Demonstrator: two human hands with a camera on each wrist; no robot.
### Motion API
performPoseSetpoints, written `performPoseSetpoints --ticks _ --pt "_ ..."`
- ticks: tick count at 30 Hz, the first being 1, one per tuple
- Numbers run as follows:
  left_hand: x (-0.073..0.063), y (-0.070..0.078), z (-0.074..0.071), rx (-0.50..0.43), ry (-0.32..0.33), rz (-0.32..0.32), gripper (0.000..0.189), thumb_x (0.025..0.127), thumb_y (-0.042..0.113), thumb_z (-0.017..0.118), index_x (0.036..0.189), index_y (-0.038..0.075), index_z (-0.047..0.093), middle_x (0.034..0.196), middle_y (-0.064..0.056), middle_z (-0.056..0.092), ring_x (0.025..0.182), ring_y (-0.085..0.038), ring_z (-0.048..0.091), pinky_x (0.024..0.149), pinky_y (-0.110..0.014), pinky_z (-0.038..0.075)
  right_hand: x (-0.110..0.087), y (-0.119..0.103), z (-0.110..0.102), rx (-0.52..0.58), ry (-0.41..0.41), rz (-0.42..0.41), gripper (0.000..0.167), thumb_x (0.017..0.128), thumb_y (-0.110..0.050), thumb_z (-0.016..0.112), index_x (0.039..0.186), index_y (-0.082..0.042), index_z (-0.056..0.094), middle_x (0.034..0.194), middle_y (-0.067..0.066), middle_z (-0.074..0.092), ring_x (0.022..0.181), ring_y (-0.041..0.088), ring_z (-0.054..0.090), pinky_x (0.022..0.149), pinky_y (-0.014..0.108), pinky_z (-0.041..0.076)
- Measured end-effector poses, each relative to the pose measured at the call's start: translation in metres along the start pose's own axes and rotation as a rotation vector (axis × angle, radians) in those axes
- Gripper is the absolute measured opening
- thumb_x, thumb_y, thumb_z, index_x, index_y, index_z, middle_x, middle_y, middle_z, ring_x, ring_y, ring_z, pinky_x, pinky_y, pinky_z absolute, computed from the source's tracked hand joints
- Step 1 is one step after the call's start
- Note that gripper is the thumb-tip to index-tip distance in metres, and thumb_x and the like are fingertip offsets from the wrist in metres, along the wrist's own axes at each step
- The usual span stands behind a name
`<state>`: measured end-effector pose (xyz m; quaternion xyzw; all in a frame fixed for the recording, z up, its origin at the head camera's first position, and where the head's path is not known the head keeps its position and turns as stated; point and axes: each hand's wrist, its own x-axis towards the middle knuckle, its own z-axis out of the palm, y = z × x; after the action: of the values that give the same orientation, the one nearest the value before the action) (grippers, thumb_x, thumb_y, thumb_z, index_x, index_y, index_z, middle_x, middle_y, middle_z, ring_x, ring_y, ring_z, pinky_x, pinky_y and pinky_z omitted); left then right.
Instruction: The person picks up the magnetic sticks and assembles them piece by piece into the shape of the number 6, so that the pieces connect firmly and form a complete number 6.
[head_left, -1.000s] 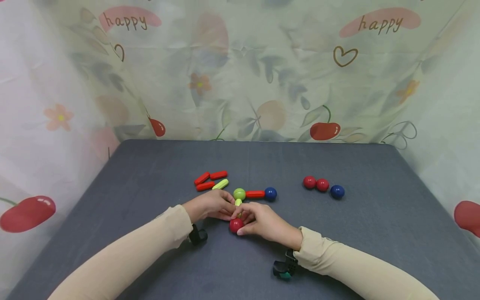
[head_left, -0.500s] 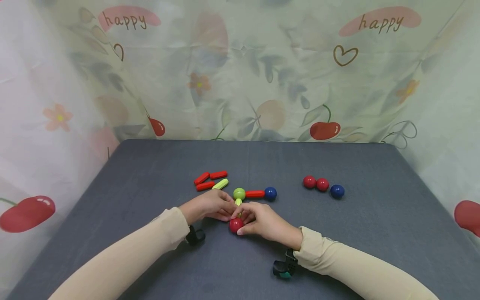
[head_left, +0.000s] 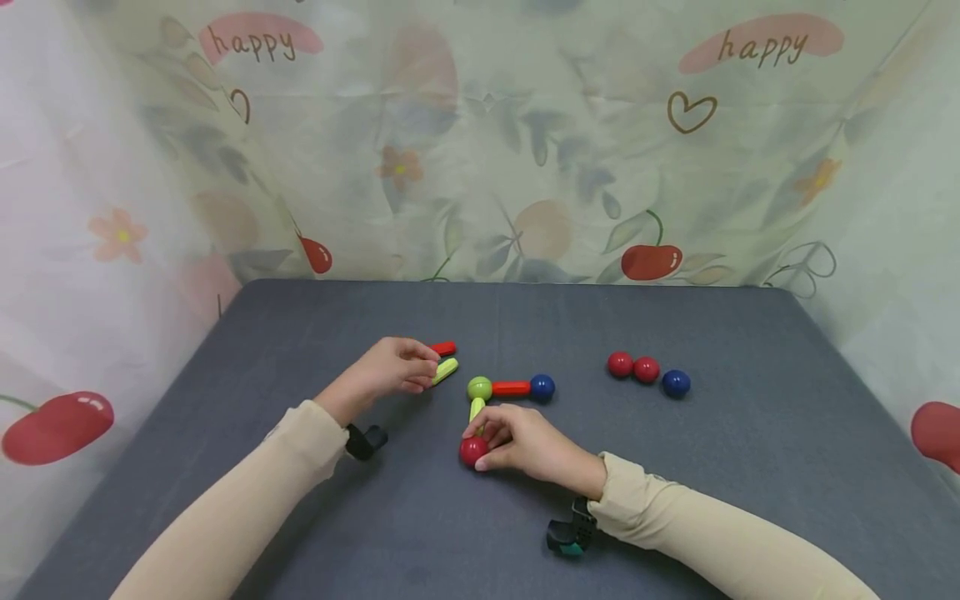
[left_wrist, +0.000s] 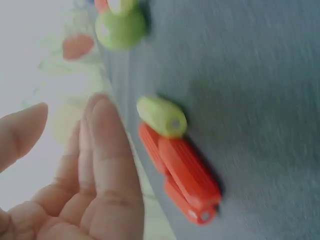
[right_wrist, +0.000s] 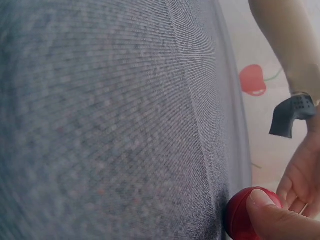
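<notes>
My right hand (head_left: pixel 528 442) pinches a red ball (head_left: pixel 472 452) between thumb and fingers; the right wrist view shows the thumb pressed on the ball's side. A yellow-green stick (head_left: pixel 476 408) runs from that ball to a green ball (head_left: pixel 479 387). From the green ball a red stick (head_left: pixel 511 388) leads right to a blue ball (head_left: pixel 542 387). Over the loose sticks at left hovers my left hand (head_left: pixel 390 367), covering some of them in the head view. Its thumb and fingers are apart in the left wrist view, beside a yellow-green stick (left_wrist: pixel 162 116) and several red sticks (left_wrist: pixel 190 172).
Two red balls (head_left: pixel 633 367) and a loose blue ball (head_left: pixel 676 383) lie at the right on the dark grey table (head_left: pixel 712 467). A printed curtain (head_left: pixel 487 150) hangs behind the table's far edge.
My left hand has left the joined pieces and moved up and left to the loose sticks. The right hand keeps its grip on the red ball in the same place.
</notes>
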<state>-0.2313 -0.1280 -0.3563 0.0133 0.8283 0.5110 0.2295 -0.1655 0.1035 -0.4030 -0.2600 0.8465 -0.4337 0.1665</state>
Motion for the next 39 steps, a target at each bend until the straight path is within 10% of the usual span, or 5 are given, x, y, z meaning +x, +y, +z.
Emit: performPoseSetpoints --ticks 8,32,39 --pt "0.008 -0.011 -0.012 0.054 0.116 -0.002 0.031 0.094 0.016 0.063 0.123 0.004 0.063 0.121 -0.014 0.063 0.1 -0.022 0.061 0.092 -0.038 0.051 0.0 -0.001 -0.001 0.012 -0.013 0.027 0.031 0.079 -0.013 0.08 0.107 -0.018 0.067 0.094 0.001 0.064 0.083 0.009 0.062 0.077 0.024 0.052" --pt "0.026 -0.013 0.012 0.339 0.154 0.039 0.026 0.088 0.015 0.071 0.112 0.006 0.069 0.093 -0.007 0.069 0.072 -0.016 0.063 0.065 -0.027 0.052 0.001 0.001 0.0 0.009 0.0 0.001 0.031 0.078 -0.012 0.081 0.106 -0.016 0.067 0.092 0.001 0.064 0.082 0.01 0.062 0.076 0.023 0.051" --pt "0.03 -0.005 0.021 0.55 0.232 0.032 0.025 0.084 0.024 0.076 0.103 0.008 0.07 0.086 -0.005 0.067 0.067 -0.015 0.058 0.059 -0.026 0.045 0.001 0.001 0.0 -0.002 -0.004 0.001 0.031 0.078 -0.011 0.081 0.106 -0.016 0.067 0.092 0.0 0.064 0.082 0.01 0.062 0.076 0.024 0.051"
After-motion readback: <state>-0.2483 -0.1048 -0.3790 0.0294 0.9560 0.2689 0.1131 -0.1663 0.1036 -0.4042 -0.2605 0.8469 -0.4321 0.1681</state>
